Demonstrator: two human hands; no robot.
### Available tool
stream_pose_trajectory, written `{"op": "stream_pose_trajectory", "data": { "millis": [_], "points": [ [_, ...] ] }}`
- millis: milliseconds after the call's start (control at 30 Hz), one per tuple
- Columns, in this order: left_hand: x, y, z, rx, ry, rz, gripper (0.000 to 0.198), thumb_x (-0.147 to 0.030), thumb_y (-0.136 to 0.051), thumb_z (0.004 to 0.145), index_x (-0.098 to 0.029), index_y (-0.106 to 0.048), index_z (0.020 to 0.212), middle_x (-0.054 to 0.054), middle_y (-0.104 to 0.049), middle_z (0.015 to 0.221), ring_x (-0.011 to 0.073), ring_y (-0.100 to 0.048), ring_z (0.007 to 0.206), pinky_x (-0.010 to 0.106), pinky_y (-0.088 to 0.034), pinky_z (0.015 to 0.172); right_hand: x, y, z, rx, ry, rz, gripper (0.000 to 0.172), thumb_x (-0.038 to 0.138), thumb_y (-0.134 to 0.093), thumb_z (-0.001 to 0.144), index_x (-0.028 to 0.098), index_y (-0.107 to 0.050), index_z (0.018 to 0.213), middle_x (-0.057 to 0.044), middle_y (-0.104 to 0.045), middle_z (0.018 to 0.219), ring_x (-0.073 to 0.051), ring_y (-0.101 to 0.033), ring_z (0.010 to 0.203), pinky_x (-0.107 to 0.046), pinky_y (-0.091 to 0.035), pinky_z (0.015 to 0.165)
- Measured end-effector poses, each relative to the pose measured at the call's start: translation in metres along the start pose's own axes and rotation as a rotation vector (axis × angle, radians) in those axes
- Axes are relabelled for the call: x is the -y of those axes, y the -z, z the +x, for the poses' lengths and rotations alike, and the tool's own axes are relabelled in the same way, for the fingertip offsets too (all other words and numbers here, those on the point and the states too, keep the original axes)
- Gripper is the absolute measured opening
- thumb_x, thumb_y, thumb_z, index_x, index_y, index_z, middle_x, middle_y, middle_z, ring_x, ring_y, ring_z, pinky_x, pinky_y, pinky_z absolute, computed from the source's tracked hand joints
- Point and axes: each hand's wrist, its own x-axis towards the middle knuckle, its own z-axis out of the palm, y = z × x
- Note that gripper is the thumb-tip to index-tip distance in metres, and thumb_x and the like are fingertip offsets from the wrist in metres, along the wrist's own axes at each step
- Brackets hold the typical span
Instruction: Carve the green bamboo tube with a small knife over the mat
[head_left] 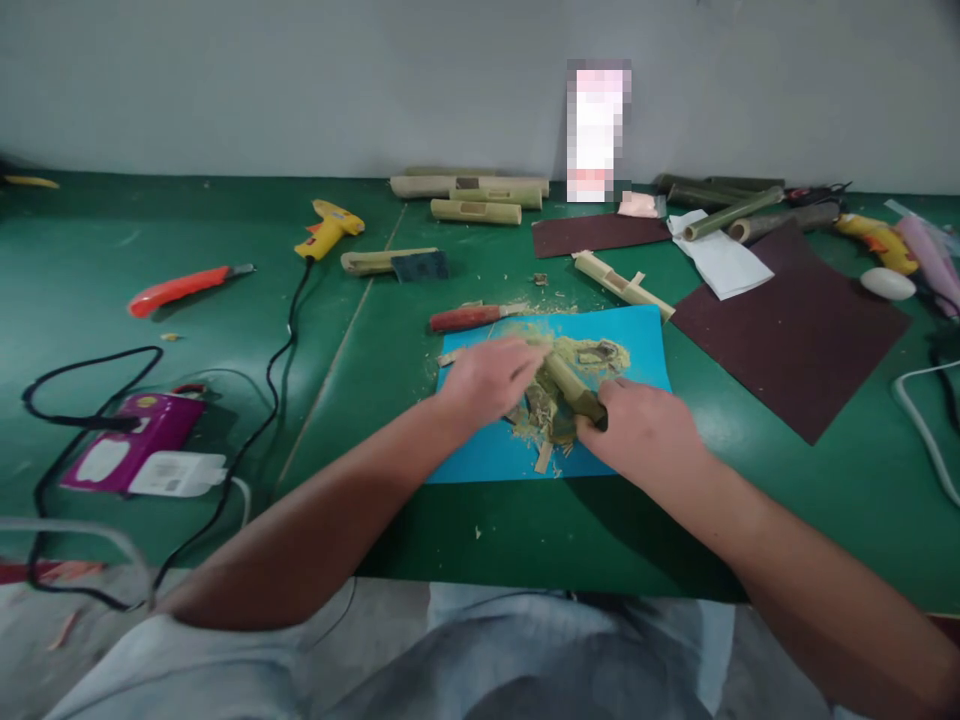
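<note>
A short bamboo tube [571, 385] lies slanted between my hands, over a blue sheet [641, 335] strewn with shavings [544, 420] and chips. My right hand [649, 425] is closed on its near right end. At its far left end is my left hand [491, 378], with fingers bent together against the tube. Whatever lies under the left fingers is hidden. Just behind the left hand, a red-handled tool [465, 318] rests across the sheet's back edge.
Bamboo pieces [476, 212] lie along the back, with a notched one [622, 285] behind the sheet. Brown sandpaper [799, 340] is at right. A yellow glue gun [326, 232], red cutter [180, 290] and purple power strip [142, 430] with cables occupy the left.
</note>
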Motion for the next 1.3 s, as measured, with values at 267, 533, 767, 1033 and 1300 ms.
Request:
{"op": "stream_pose_trajectory", "data": {
  "millis": [267, 533, 767, 1033, 1300],
  "points": [
    [-0.015, -0.002, 0.000, 0.109, -0.105, -0.038, 0.035, -0.029, -0.042, 0.104, -0.019, -0.070, 0.123, 0.008, -0.073, 0.099, 0.0195, -0.069, 0.089, 0.029, -0.054, 0.072, 0.001, 0.002, -0.002, 0.006, 0.004, -0.007, 0.019, 0.035, -0.055, 0.089, 0.018, -0.064, 0.091, -0.009, -0.070, 0.089, -0.024, -0.067, 0.081, -0.032, -0.035, 0.059],
    [0.001, 0.000, 0.005, 0.048, -0.032, -0.064, 0.033, -0.029, -0.045, 0.103, -0.017, -0.072, 0.120, 0.009, -0.072, 0.102, 0.0209, -0.069, 0.092, 0.032, -0.054, 0.077, -0.001, -0.006, 0.002, -0.025, 0.075, 0.076, 0.013, 0.026, -0.052, 0.089, 0.017, -0.061, 0.093, -0.009, -0.067, 0.097, -0.021, -0.063, 0.084, -0.031, -0.035, 0.061],
    [-0.008, -0.005, 0.002, 0.068, -0.078, -0.044, 0.035, -0.031, -0.042, 0.104, -0.018, -0.071, 0.119, 0.007, -0.072, 0.094, 0.0191, -0.068, 0.086, 0.029, -0.053, 0.071, 0.000, -0.005, 0.002, -0.032, 0.073, 0.071, 0.015, 0.025, -0.051, 0.090, 0.017, -0.062, 0.091, -0.009, -0.067, 0.093, -0.021, -0.063, 0.084, -0.032, -0.035, 0.062],
    [-0.001, -0.006, 0.002, -0.015, 0.007, 0.022, 0.036, -0.033, -0.042, 0.104, -0.017, -0.071, 0.119, 0.008, -0.072, 0.096, 0.0201, -0.068, 0.088, 0.031, -0.053, 0.075, 0.001, -0.006, 0.002, -0.045, 0.056, 0.056, 0.014, 0.027, -0.052, 0.089, 0.018, -0.062, 0.089, -0.009, -0.068, 0.092, -0.022, -0.064, 0.084, -0.032, -0.034, 0.061],
    [0.002, -0.006, 0.001, -0.052, 0.042, 0.015, 0.036, -0.033, -0.043, 0.104, -0.017, -0.072, 0.116, 0.008, -0.072, 0.095, 0.0194, -0.068, 0.089, 0.030, -0.054, 0.077, -0.001, -0.008, 0.003, -0.066, 0.054, 0.057, 0.014, 0.028, -0.052, 0.089, 0.018, -0.062, 0.087, -0.009, -0.068, 0.093, -0.021, -0.064, 0.084, -0.032, -0.034, 0.061]
  ]
}}
